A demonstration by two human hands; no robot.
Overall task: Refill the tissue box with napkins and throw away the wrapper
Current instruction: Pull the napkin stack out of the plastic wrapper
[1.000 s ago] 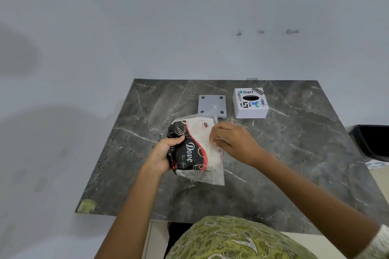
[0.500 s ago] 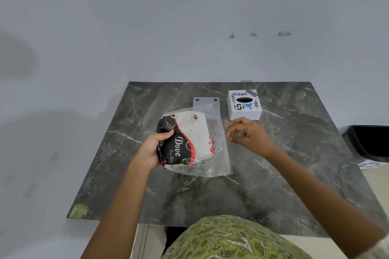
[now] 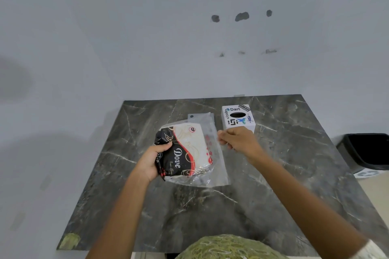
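At the desk's [image 3: 284, 174] middle, the left hand [image 3: 150, 161] has its grip clenched on the napkin pack [image 3: 185, 151], while the right hand [image 3: 237, 140] pinches the clear wrapper's [image 3: 217, 172] edge. The tissue box [image 3: 238, 117] sits near the far edge; a bin [image 3: 366, 153] stands beyond the right edge.

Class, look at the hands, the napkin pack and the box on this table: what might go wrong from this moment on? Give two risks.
1. The left hand grips only the dark end of the napkin pack, while the right hand pinches its loose clear wrapper; a hard pull might spill napkins onto the table.
2. The tissue box sits just behind the right hand and could get knocked.
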